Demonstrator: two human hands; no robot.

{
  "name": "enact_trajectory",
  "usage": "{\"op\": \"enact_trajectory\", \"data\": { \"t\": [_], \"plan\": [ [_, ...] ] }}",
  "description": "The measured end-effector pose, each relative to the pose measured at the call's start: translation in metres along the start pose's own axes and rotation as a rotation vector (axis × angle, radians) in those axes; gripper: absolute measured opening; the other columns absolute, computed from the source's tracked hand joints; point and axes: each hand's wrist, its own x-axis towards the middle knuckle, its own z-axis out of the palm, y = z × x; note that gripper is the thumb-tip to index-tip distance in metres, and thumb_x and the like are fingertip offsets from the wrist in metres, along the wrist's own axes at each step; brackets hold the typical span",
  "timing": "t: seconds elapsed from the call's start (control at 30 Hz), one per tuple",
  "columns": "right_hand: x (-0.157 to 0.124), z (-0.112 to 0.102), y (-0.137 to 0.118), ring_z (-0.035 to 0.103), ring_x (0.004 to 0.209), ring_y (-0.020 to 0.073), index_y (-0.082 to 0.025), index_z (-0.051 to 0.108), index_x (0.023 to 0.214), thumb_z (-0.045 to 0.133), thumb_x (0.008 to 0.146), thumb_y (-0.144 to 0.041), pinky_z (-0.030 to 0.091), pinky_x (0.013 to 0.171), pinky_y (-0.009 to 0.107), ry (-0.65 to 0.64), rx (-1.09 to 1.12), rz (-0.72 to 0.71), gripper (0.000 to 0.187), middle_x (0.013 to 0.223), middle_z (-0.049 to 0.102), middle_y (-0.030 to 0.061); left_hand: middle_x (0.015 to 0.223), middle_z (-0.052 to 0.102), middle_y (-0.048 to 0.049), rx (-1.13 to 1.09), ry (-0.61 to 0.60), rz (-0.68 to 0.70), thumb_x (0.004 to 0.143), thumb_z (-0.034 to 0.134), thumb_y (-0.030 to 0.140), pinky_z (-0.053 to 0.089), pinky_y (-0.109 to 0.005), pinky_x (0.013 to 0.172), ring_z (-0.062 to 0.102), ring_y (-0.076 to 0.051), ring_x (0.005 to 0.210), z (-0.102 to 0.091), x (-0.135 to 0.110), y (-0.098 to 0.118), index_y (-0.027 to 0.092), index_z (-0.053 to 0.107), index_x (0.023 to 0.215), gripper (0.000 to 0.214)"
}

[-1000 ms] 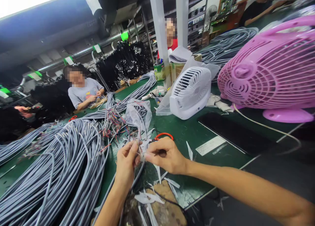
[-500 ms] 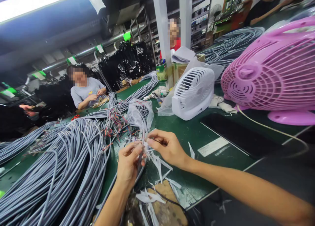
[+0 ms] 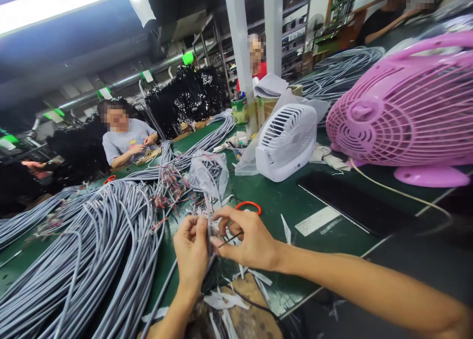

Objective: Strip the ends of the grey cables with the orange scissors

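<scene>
My left hand (image 3: 191, 250) is closed, thumb against fingers, around a grey cable (image 3: 209, 207) near its end. Close beside it on the right, my right hand (image 3: 249, 238) is bent, with the thumb and curled fingers at the same cable. A thin dark rod-like piece (image 3: 229, 239) lies between those fingers; its kind is not clear. Just behind the right hand shows a red ring-shaped handle (image 3: 254, 204), and I cannot tell whether the hand touches it. A clear plastic bag (image 3: 218, 174) with cut cable ends lies beyond my hands.
Large coils of grey cable (image 3: 92, 250) cover the left of the green table (image 3: 266, 201). A white fan (image 3: 286, 144), a pink fan (image 3: 391, 107) and a dark flat panel (image 3: 351, 201) are on the right. White strips (image 3: 225, 299) lie below my hands. A co-worker (image 3: 129, 137) sits across.
My right hand has turned and lowered slightly, its fingers now more curled, with the dark piece showing. The red handle has come into sight behind it. The view has shifted a little.
</scene>
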Motion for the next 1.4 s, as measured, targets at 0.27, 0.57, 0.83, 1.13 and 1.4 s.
{"op": "enact_trajectory", "data": {
  "t": [0.27,0.57,0.83,1.13,1.4],
  "plan": [
    [0.009,-0.007,0.002,0.033,0.039,0.0035,-0.014,0.057,0.070,0.048,0.071,-0.016,0.026,0.037,0.016,0.119,0.116,0.130,0.009,0.055,0.050,-0.0032,0.049,0.050,0.0072,-0.126,-0.128,-0.162,0.069,0.061,0.049,0.032,-0.016,0.035,0.043,-0.006,0.036,-0.001,0.011,-0.007,0.016,0.052,0.072,0.034],
    [0.017,-0.012,0.009,0.044,0.046,0.0069,-0.015,0.057,0.074,0.059,0.072,-0.027,0.036,0.043,0.017,0.101,0.094,0.227,0.012,0.055,0.049,-0.0042,0.066,0.066,-0.0033,0.141,-0.004,0.100,0.059,0.072,0.031,0.048,-0.026,0.061,0.060,-0.016,0.062,-0.003,0.005,-0.005,0.015,0.065,0.069,0.020],
    [-0.003,0.000,0.006,0.047,0.043,0.0083,-0.019,0.056,0.066,0.045,0.075,-0.011,0.036,0.045,0.020,0.060,-0.195,-0.497,0.017,0.049,0.054,-0.0019,0.060,0.061,-0.0011,0.230,-0.023,0.139,0.068,0.065,0.040,0.040,-0.023,0.055,0.052,-0.014,0.057,-0.007,0.008,-0.005,0.016,0.067,0.071,0.025],
    [0.004,-0.006,0.003,0.053,0.051,0.0105,-0.015,0.063,0.085,0.050,0.085,-0.034,0.040,0.049,0.020,0.041,-0.178,-0.076,0.023,0.061,0.062,0.0012,0.049,0.034,0.0074,-0.097,-0.244,-0.052,0.065,0.066,0.054,0.018,-0.018,0.039,0.021,-0.004,0.042,-0.009,0.007,0.001,0.015,0.050,0.058,0.043],
    [0.004,-0.008,0.001,0.056,0.057,0.0117,-0.015,0.061,0.076,0.041,0.090,-0.025,0.043,0.055,0.021,0.070,-0.127,-0.123,0.027,0.067,0.065,0.0047,0.047,0.037,0.0066,-0.036,-0.208,-0.008,0.064,0.066,0.052,0.021,-0.018,0.039,0.025,-0.005,0.042,-0.007,0.001,0.007,0.014,0.059,0.068,0.039]
  ]
}}
